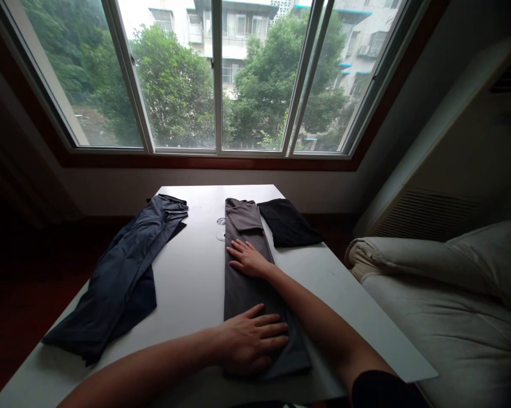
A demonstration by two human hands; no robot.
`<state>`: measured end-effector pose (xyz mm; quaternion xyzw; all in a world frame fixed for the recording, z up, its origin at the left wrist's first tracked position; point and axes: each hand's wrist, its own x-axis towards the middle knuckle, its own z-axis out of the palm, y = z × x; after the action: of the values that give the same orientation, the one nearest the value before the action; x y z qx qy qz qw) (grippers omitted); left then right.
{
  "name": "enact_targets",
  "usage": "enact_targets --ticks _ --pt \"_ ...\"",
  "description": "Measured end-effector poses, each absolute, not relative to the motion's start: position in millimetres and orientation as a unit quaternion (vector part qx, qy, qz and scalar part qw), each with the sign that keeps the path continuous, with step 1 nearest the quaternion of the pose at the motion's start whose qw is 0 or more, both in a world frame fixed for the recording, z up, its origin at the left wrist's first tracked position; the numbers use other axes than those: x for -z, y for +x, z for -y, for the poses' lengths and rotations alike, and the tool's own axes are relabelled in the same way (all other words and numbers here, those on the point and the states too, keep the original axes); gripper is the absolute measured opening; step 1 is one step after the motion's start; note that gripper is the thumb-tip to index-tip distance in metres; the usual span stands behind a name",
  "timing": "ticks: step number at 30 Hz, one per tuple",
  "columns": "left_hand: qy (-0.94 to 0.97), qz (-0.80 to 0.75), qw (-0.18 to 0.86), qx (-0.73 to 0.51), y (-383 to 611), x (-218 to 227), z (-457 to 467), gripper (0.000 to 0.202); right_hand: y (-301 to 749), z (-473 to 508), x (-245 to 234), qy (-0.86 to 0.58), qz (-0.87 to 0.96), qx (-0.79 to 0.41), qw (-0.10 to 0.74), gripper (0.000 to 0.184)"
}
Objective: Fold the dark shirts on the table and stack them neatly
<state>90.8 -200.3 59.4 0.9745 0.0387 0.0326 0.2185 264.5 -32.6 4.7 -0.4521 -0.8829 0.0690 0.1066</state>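
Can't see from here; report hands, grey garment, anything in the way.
Left hand on grey garment, near end; right hand farther up. Grey garment folded long and narrow. Possible obstruction: black garment beside far end.

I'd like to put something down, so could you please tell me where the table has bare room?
Bare table lies between the navy clothing and grey cloth, beyond the left forearm, and between the black cloth, right forearm and table's right edge. It's crowded along the grey cloth, under the left hand and right hand.
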Motion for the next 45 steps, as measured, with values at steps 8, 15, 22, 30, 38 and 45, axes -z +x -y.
enact_targets --ticks 8,15,22,30,38,45 --pt "0.974 -0.046 0.221 -0.029 90.4 -56.9 202.6 0.062 300.5 7.7 3.6 -0.593 0.799 -0.074 0.07 0.076" --pt "0.967 -0.05 0.244 -0.044 88.1 -59.0 203.8 0.063 311.6 3.4 12.4 -0.583 0.805 -0.031 0.106 0.064" --pt "0.941 0.016 0.336 -0.036 87.7 -73.2 212.5 0.068 320.8 0.0 10.8 -0.569 0.813 -0.035 0.117 0.056" --pt "0.961 -0.011 0.272 -0.057 85.2 -58.0 209.7 0.056 313.6 8.3 7.0 -0.569 0.812 -0.034 0.125 0.052" --pt "0.966 0.004 0.253 -0.057 85.5 -55.8 210.4 0.055 302.9 23.3 -3.3 -0.585 0.8 -0.02 0.133 0.047" --pt "0.975 -0.043 0.193 -0.103 51.5 -60.1 190.7 0.042 326.6 103.4 -2.6 -0.498 0.848 -0.035 0.179 0.044"
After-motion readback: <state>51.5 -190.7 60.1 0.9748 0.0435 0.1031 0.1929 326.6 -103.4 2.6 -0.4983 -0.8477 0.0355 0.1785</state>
